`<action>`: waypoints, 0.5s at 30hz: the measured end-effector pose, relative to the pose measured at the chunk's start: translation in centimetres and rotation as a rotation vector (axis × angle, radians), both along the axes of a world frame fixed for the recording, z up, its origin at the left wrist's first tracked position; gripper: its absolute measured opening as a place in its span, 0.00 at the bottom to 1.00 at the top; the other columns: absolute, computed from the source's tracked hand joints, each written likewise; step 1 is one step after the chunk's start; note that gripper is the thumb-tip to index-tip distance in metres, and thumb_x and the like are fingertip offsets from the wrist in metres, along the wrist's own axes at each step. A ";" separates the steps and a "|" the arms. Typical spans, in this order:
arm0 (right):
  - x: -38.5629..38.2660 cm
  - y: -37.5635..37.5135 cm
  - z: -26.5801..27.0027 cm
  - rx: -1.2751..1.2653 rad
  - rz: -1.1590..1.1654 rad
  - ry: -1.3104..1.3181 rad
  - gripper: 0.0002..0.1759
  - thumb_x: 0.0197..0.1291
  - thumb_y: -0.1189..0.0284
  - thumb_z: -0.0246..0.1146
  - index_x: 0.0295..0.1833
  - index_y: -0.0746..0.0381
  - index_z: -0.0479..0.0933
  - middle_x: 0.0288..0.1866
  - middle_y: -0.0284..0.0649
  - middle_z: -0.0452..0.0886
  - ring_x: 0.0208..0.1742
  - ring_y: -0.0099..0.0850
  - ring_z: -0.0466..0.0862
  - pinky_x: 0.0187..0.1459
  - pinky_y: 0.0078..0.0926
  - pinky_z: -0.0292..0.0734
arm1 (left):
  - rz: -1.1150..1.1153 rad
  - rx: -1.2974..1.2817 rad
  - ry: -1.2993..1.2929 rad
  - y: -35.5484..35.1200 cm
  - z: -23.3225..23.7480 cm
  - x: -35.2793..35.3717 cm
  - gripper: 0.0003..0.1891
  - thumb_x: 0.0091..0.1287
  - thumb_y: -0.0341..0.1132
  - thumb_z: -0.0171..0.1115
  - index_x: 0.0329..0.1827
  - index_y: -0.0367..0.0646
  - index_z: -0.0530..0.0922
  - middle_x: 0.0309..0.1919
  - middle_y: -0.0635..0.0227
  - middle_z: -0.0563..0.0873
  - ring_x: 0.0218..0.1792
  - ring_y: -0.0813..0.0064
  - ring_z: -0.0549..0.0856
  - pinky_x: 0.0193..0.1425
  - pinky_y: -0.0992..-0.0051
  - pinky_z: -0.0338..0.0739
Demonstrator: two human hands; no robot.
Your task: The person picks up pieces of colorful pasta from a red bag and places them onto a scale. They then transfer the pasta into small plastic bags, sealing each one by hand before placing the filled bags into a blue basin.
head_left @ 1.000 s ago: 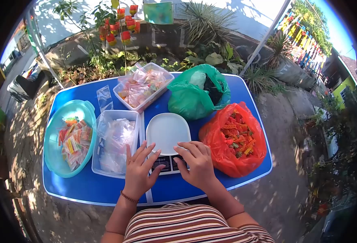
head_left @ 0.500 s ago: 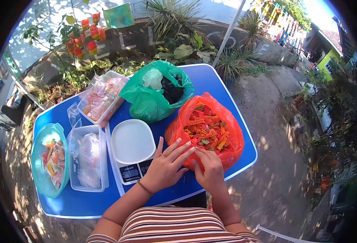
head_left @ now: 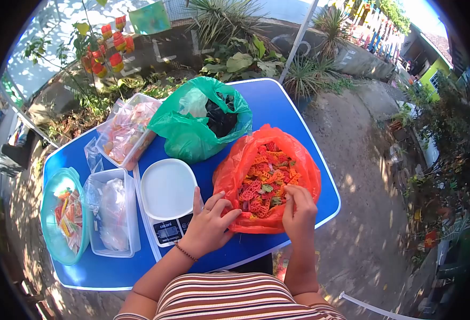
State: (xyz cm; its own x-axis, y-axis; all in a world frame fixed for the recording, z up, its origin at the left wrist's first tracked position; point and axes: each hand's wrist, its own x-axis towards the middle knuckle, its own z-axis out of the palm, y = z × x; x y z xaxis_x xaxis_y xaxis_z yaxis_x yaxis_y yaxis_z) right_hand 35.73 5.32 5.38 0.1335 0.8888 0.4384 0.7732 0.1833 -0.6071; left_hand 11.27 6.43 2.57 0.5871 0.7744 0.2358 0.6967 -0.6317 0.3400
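Observation:
A red plastic bag (head_left: 225, 173) stands wide open, filled with red, orange and green lattice-shaped crackers (head_left: 267, 176). At its near left rim, my left hand (head_left: 209, 221) has its fingers curled on the plastic, the index finger raised. My right hand (head_left: 300, 212) is over the bag's near right side, thumb and fingertips drawn together above the crackers. What lies between those fingertips, if anything, is too small to make out. Just left of my left hand is a white kitchen scale (head_left: 169, 186) with a dark display, its platform bare.
Behind the scale sits a green plastic bag (head_left: 173, 128) with a black bag inside. On the left are a tub of packed snacks (head_left: 128, 130), a clear container (head_left: 133, 234) of plastic bags and a turquoise basket (head_left: 48, 224). All stand on a blue folding table (head_left: 272, 106).
My hands have parted: the right moved up and right over the bag, the left slightly left and down. The bag's mouth is spread wider at the front, showing more crackers.

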 end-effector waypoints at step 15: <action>-1.8 5.3 -2.8 0.058 0.100 -0.062 0.12 0.63 0.82 0.64 0.51 0.65 0.85 0.52 0.51 0.88 0.55 0.51 0.86 0.58 0.45 0.81 | 0.096 0.014 0.026 -1.0 -0.7 0.1 0.34 0.56 0.50 0.79 0.69 0.63 0.80 0.69 0.72 0.77 0.78 0.62 0.70 0.82 0.30 0.31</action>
